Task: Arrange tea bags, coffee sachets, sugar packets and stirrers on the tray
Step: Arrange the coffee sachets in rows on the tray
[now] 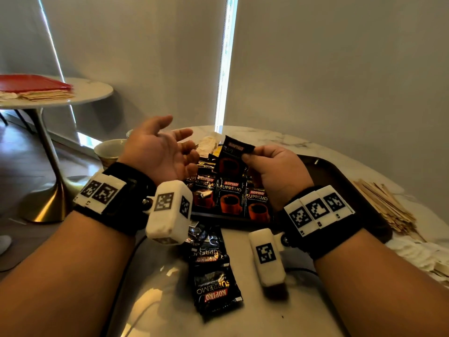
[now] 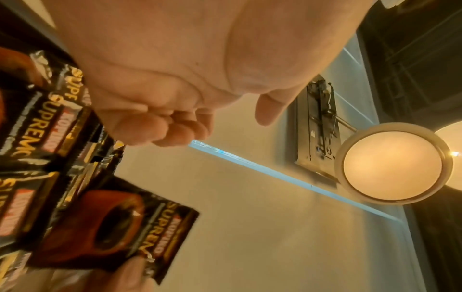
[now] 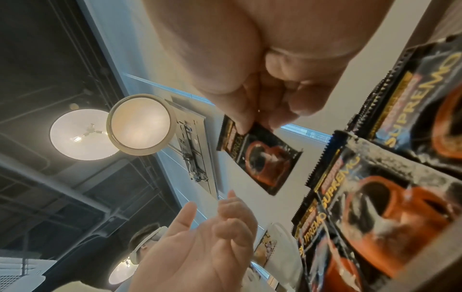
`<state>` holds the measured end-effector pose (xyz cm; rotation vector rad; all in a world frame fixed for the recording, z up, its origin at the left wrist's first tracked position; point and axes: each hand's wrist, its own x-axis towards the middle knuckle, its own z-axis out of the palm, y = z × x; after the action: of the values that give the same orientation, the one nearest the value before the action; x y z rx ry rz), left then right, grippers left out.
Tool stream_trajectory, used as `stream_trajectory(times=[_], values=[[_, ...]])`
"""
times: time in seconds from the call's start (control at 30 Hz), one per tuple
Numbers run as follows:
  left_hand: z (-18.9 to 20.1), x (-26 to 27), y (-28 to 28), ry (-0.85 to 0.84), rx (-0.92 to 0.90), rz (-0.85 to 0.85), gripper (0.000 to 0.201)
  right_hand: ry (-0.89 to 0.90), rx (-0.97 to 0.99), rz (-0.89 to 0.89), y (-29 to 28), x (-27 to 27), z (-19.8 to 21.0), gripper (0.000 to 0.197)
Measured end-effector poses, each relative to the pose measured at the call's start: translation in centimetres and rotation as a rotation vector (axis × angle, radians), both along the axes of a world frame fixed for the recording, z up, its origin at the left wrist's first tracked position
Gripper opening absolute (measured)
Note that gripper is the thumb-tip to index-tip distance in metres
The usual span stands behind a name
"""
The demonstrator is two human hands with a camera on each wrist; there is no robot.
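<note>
My right hand (image 1: 246, 155) pinches the top corner of a black coffee sachet (image 1: 230, 156) between thumb and fingers and holds it above the dark brown tray (image 1: 340, 176). The right wrist view shows that sachet (image 3: 262, 158) hanging from the fingertips (image 3: 240, 122). My left hand (image 1: 178, 132) is turned palm up to its left, fingers relaxed, holding nothing. A row of coffee sachets (image 1: 230, 195) lies on the tray's near side. More sachets (image 1: 213, 276) lie on the table in front of the tray. Wooden stirrers (image 1: 384, 205) are piled right of the tray.
A pale cup (image 1: 109, 149) stands left of the tray, behind my left hand. Whitish and yellow packets (image 1: 207, 143) lie at the tray's far end. White packets (image 1: 418, 254) lie at the right table edge. A second round table (image 1: 92, 90) at the back left bears a red tray (image 1: 31, 82).
</note>
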<state>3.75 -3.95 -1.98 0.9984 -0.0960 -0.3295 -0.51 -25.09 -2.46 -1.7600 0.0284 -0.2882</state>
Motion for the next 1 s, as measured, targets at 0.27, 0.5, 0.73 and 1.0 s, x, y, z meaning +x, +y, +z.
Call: stream_trajectory(times=[0.27,0.5,0.73,1.0], values=[[-0.6,1.2,1.7,-0.017,0.12,-0.146,0.058,0.294,0.047,0.16,1.2,0.3,-0.7,0.023],[-0.6,1.2,1.9,0.058,0.148,-0.101,0.048,0.37,0.051,0.188,3.0,0.9,-0.2,0.024],[-0.8,1.3,2.1,0.107,0.1,-0.039,0.042,0.448,-0.216,0.222,5.1,1.9,1.0,0.022],[-0.8,1.2,1.5,0.173,0.241,-0.152,0.058,0.421,-0.363,0.203,6.0,2.1,1.5,0.01]])
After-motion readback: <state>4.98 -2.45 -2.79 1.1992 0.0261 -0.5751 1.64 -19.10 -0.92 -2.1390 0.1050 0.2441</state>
